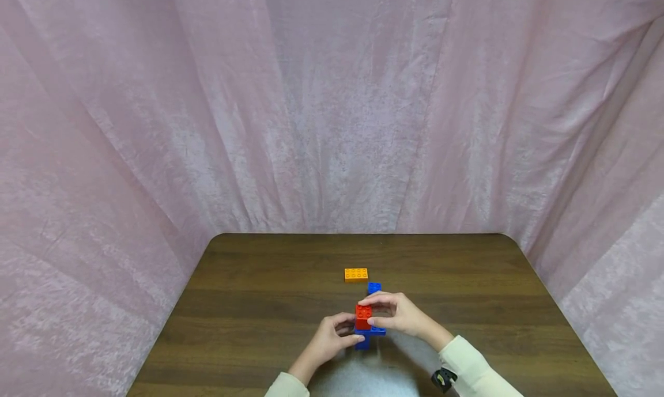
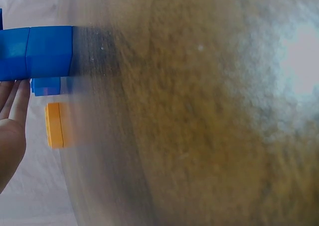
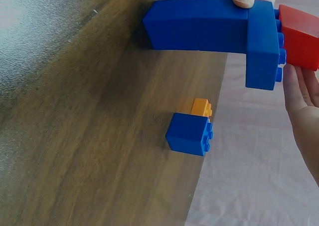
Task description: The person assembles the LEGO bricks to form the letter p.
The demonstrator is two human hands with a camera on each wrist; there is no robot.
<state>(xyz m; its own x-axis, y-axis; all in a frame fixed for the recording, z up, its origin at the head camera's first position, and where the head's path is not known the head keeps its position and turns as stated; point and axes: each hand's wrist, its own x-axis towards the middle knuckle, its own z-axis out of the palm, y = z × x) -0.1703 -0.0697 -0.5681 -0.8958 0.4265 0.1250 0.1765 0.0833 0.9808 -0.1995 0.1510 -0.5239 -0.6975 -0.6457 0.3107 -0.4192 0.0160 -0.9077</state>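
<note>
A column of stacked blue bricks (image 3: 199, 25) stands upright on the table, topped by a longer blue brick (image 3: 261, 46) that juts out to the right. My left hand (image 1: 329, 336) grips the column near its top, the thumb on the near side. Between thumb and fingers, my right hand (image 1: 402, 315) holds a red brick (image 1: 363, 317) over the left part of the long brick. Blue studs show beside the red brick in the right wrist view; whether it is fully seated, I cannot tell. The left wrist view shows the column (image 2: 49, 51) with left fingers beside it.
Behind the right hand a separate blue brick (image 3: 187, 133) stands on the wooden table (image 1: 249, 305). Farther back lies an orange brick (image 1: 355, 275) with two rows of studs. Pink curtains (image 1: 332, 126) hang around the table's far edge and sides.
</note>
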